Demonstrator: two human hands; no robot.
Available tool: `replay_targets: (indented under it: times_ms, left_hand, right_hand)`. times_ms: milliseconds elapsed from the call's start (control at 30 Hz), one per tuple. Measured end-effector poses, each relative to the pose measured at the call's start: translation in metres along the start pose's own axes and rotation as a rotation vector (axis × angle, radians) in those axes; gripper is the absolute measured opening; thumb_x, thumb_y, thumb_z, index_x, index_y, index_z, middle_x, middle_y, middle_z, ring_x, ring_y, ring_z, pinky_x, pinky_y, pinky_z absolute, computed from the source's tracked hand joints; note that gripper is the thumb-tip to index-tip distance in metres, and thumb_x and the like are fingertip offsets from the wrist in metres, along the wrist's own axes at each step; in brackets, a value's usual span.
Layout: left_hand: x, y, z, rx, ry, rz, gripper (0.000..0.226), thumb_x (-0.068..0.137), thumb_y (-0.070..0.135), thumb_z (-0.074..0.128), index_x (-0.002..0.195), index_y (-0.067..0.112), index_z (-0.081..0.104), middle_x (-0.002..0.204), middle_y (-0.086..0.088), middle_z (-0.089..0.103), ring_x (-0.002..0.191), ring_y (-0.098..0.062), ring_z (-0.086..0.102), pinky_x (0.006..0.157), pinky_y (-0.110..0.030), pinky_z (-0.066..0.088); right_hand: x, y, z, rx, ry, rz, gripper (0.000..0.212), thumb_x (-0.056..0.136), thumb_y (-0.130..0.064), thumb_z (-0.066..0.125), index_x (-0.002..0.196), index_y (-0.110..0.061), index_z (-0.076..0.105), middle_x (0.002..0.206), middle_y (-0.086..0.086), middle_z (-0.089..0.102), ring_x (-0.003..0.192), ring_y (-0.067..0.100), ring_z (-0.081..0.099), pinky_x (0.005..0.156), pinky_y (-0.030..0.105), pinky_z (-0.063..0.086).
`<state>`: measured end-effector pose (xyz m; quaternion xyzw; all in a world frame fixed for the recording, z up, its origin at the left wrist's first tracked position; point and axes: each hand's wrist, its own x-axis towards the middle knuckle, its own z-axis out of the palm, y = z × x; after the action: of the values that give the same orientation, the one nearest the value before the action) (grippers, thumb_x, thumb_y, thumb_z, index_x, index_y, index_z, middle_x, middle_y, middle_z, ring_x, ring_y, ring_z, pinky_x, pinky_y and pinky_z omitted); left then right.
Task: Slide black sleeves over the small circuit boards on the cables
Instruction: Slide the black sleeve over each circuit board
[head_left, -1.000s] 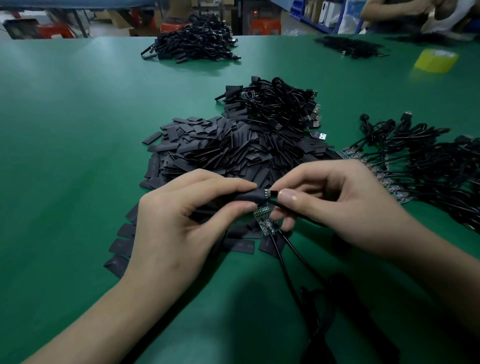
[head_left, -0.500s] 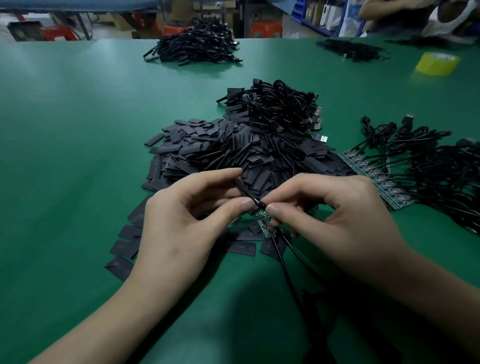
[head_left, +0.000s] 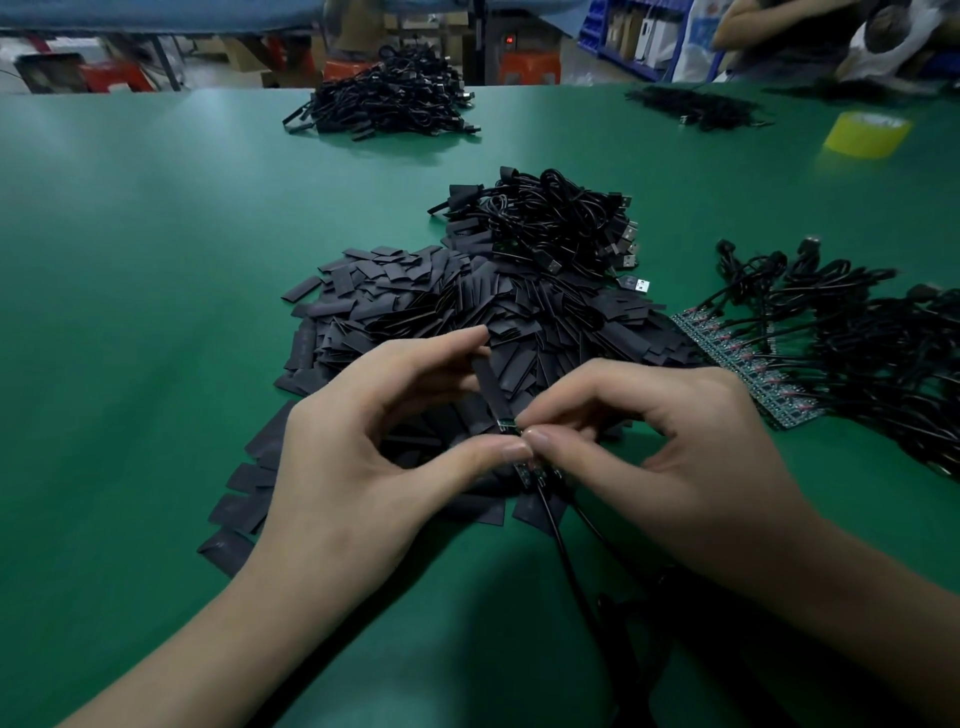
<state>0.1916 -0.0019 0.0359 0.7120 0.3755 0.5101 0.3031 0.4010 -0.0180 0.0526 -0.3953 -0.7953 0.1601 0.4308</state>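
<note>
Here, a person's two bare hands meet low over a green tabletop (head_left: 130, 312), seen from above and behind. The left hand (head_left: 353, 467) pinches a single black sleeve (head_left: 493, 389) between its thumb and forefinger, holding the sleeve tilted with its lower end pointing toward the right hand. The right hand (head_left: 670, 457) is closed in a pinch on a small green circuit board (head_left: 527, 467), thumb and forefinger tips touching the left thumb tip. The sleeve's lower end sits right at the top edge of the board; how far the board has entered the sleeve cannot be told. Two thin black cables (head_left: 566, 551) run from the board down toward the viewer, between the forearms.

Just beyond the hands lies a large loose heap of flat black sleeves (head_left: 441, 306), with a few strays scattered to the left of the left hand. Behind that heap, touching it, is a tangled pile of black USB cables (head_left: 556, 223) with metal plugs showing on its right side. To the right, a row of green circuit boards (head_left: 748, 374) lies side by side, each joined to black cables (head_left: 857, 322) that spread off toward the right edge. Farther back are two more piles of black cables (head_left: 384, 104), and a yellow roll of tape (head_left: 865, 132) at the far right.
</note>
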Motion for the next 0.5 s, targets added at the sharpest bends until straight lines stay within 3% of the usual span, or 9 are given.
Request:
replay_targets:
  times_ms: [267, 500]
  left_hand:
    - [0.001, 0.009, -0.005, 0.254, 0.02, 0.163, 0.056, 0.077, 0.045, 0.082, 0.124, 0.018, 0.069, 0.112, 0.007, 0.071, 0.105, -0.017, 0.069, 0.091, -0.034, 0.055]
    - [0.001, 0.014, -0.005, 0.314, 0.008, 0.209, 0.048, 0.078, 0.042, 0.081, 0.116, 0.016, 0.071, 0.107, 0.01, 0.069, 0.1, -0.01, 0.068, 0.089, -0.025, 0.051]
  right_hand:
    - [0.001, -0.002, -0.003, -0.081, 0.011, -0.042, 0.007, 0.089, -0.019, 0.076, 0.094, -0.015, 0.078, 0.083, -0.01, 0.074, 0.075, 0.003, 0.068, 0.071, 0.015, 0.051]
    - [0.002, -0.003, -0.007, -0.201, 0.02, -0.14, 0.007, 0.091, -0.019, 0.076, 0.094, -0.014, 0.079, 0.087, -0.007, 0.075, 0.076, 0.004, 0.068, 0.071, 0.021, 0.053]
